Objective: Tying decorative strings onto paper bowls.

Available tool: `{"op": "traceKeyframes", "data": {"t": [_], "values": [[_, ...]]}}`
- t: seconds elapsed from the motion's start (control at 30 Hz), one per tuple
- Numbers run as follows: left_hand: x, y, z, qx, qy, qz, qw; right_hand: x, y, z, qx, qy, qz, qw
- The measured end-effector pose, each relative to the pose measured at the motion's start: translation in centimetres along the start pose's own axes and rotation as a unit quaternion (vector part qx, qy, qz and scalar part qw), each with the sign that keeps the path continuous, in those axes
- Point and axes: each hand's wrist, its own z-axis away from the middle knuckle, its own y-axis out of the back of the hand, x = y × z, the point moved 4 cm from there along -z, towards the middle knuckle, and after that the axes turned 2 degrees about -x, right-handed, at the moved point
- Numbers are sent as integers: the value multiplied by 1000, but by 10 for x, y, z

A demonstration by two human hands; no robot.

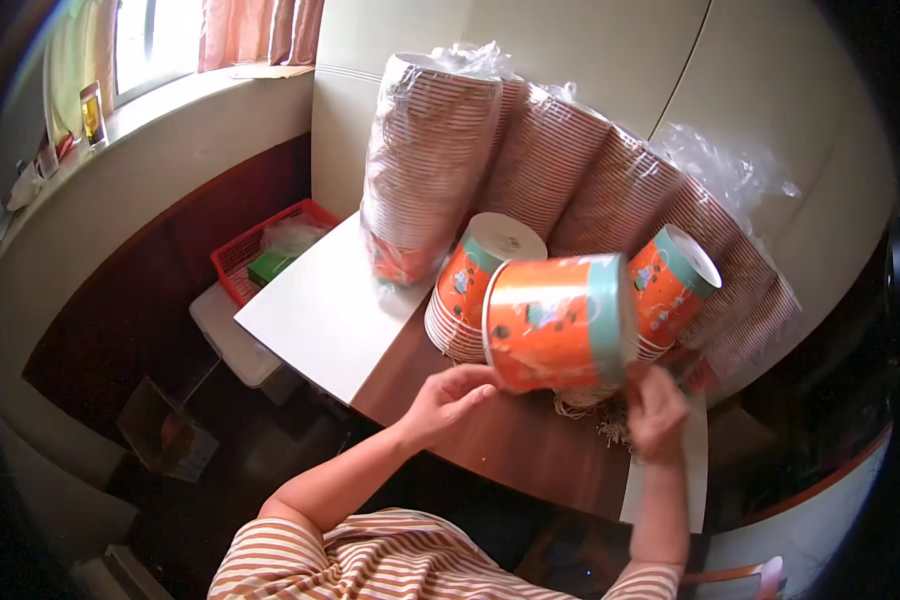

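Note:
An orange paper tub [550,325] with a teal band and printed pictures lies sideways in the air above the table, rim to the left. My right hand [656,412] is closed on the lower edge of its base end, partly smeared by motion. Beside the rim is my left hand [445,405], thumb and fingers apart, the fingertips at the rim; whether they touch it is hard to tell. Behind, a short nested stack of the same tubs [462,285] stands upside down. Another upside-down stack [670,280] stands to the right, partly hidden by the held tub.
Tall plastic-wrapped stacks of tubs [430,160] line the back of the brown and white table [315,305]. Loose strings [610,425] lie near my right hand. A red basket [232,270] sits on a white box [232,335] at left; an open carton [170,440] is lower down.

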Motion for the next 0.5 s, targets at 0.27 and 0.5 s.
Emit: {"op": "traceKeyframes", "data": {"t": [0.27, 0.5], "values": [[-38, 103, -35, 178, -11, -148, 973, 23, 20, -135, 39, 236, 118, 964], [-71, 135, -53, 193, -60, -269, 942, 29, -65, -174, -34, 373, 114, 920]]}}
